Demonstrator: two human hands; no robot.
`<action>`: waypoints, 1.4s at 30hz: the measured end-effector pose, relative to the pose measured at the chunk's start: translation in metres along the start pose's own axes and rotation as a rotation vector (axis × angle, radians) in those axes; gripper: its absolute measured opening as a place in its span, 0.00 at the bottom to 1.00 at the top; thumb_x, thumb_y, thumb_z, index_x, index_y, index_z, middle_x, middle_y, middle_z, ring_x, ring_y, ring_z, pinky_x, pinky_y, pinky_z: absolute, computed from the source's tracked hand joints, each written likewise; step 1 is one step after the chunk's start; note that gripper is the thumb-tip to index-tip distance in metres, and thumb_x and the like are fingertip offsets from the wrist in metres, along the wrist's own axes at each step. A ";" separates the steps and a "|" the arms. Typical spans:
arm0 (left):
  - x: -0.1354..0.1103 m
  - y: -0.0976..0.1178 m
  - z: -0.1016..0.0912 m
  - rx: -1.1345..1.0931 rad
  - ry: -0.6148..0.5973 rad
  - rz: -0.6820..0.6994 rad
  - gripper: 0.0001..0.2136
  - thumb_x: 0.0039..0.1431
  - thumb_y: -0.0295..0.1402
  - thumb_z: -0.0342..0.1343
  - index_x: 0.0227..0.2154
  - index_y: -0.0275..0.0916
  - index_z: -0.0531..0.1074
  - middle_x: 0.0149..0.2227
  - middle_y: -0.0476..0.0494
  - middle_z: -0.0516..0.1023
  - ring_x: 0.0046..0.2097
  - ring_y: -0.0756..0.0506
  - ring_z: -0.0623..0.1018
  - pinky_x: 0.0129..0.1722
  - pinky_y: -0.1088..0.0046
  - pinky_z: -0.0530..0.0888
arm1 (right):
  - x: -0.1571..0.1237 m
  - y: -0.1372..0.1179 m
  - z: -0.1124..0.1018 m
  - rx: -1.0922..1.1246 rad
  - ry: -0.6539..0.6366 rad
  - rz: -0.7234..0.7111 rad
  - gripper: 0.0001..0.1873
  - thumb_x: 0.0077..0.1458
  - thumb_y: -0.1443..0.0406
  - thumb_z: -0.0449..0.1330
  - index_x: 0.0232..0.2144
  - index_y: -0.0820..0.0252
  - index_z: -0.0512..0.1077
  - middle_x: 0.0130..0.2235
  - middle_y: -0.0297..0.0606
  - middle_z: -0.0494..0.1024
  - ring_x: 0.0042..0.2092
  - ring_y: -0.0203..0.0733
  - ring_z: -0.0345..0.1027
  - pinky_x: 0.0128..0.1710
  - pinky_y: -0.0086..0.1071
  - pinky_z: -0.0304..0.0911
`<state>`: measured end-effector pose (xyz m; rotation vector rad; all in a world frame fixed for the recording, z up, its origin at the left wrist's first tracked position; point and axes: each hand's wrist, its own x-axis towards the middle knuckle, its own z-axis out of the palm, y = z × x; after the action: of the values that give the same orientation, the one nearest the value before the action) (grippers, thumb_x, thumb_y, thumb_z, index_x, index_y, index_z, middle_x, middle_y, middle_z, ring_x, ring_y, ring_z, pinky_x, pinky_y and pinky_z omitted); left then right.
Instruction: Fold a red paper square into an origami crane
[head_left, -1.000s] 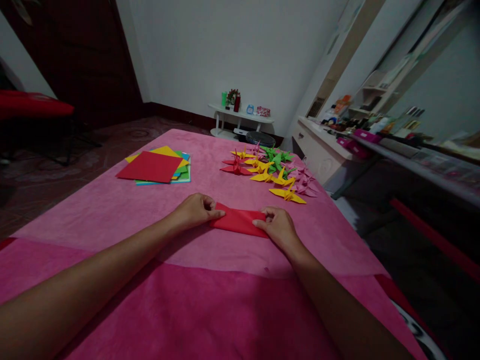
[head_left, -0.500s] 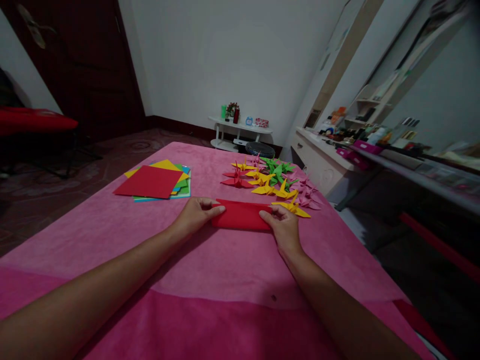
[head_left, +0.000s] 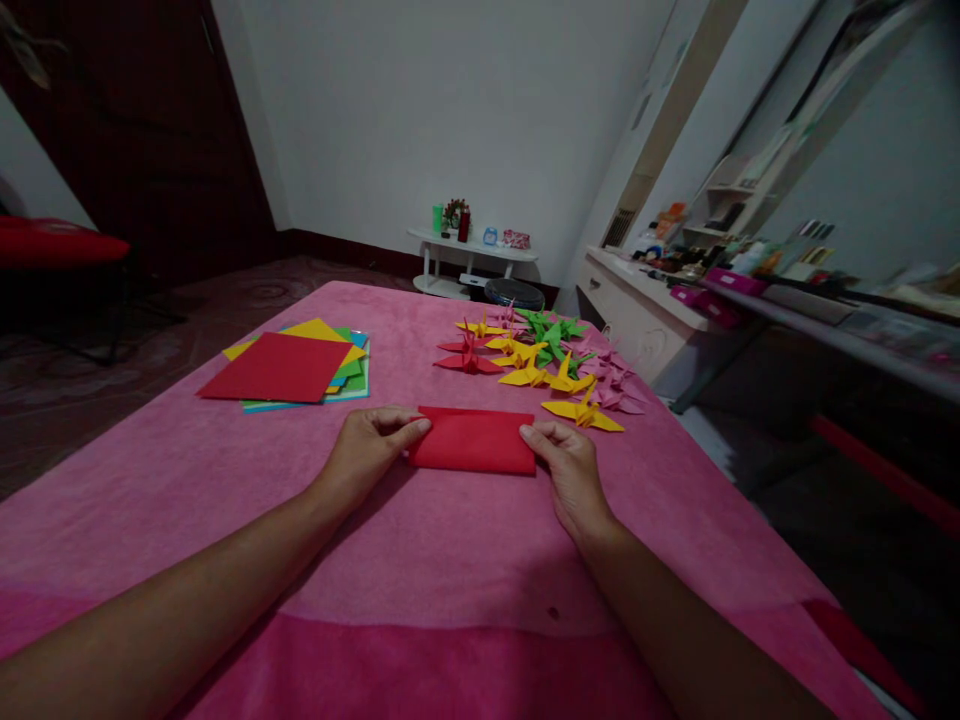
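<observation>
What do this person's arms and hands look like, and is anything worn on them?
The left hand and right hand are gloveless, with no rings visible on the fingers. The left forearm and right forearm are sleeveless, with no visible watch or bracelet.

Two hands [head_left: 367,445], one folded sheet [head_left: 474,440], two red cranes [head_left: 469,364].

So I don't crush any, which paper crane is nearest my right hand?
The frontmost yellow crane, beyond your right hand; the other cranes sit farther back.

Over by the pale wall [head_left: 450,110], a white table [head_left: 473,246] with a green cup [head_left: 437,217] and, off left, a dark door [head_left: 150,140].
</observation>
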<state>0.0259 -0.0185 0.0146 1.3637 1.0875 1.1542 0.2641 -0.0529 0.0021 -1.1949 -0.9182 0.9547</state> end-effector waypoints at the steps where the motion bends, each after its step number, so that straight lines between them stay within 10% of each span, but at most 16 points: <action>1: -0.001 0.001 0.000 -0.001 0.003 -0.005 0.08 0.46 0.36 0.63 0.23 0.35 0.78 0.24 0.49 0.75 0.28 0.52 0.70 0.28 0.79 0.65 | 0.000 -0.001 0.000 0.003 0.004 0.003 0.09 0.39 0.61 0.69 0.21 0.60 0.75 0.24 0.31 0.74 0.27 0.35 0.63 0.31 0.30 0.57; 42: -0.005 0.006 -0.001 -0.039 0.114 -0.008 0.09 0.42 0.36 0.66 0.20 0.35 0.76 0.21 0.48 0.76 0.23 0.51 0.72 0.25 0.78 0.70 | -0.003 -0.006 0.002 0.158 0.065 0.062 0.19 0.33 0.65 0.72 0.29 0.59 0.69 0.25 0.29 0.76 0.26 0.34 0.68 0.28 0.29 0.61</action>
<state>0.0247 -0.0236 0.0199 1.2760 1.1440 1.2534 0.2615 -0.0554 0.0077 -1.1181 -0.7437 1.0136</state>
